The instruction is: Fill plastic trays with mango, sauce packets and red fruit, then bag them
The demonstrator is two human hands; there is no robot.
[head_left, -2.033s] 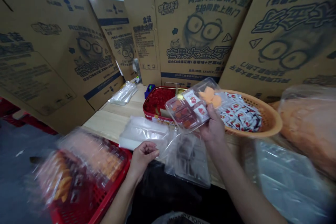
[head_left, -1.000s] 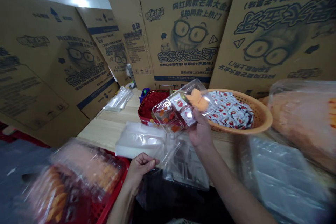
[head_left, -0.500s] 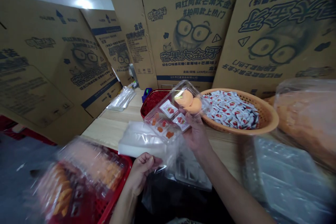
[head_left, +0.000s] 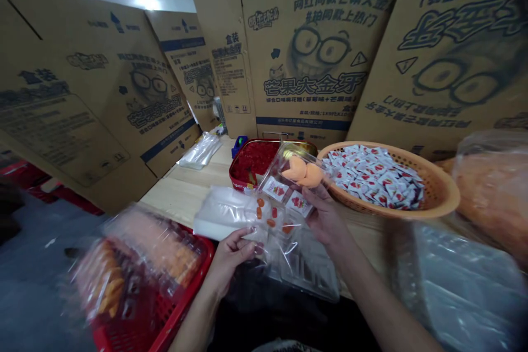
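My right hand (head_left: pixel 328 223) is closed on the edge of a clear plastic tray (head_left: pixel 264 180), which is tilted. Orange puffy pieces (head_left: pixel 304 170) lie in its far compartment, two white sachets (head_left: pixel 277 189) in the middle, and several small orange-red pieces (head_left: pixel 270 222) at the near end. Below that end, my left hand (head_left: pixel 234 258) pinches the edge of a clear plastic bag (head_left: pixel 274 250). Whether the tray's near end lies inside the bag or over it, I cannot tell. Empty clear trays (head_left: pixel 311 269) are underneath, at the table's front edge.
An orange basket (head_left: pixel 445 198) full of white sachets stands right, beside a bag of orange pieces (head_left: pixel 490 187). Behind the tray is a red tin (head_left: pixel 237 179). A red crate (head_left: pixel 181 308) with filled packs sits lower left. Tall cartons (head_left: pixel 322 104) wall the back. Flat bags (head_left: pixel 202 151) lie far left.
The tray has come down a little, its near end closer to my left hand. My left fingers have shifted up along the bag edge. The whole view has swung slightly left.
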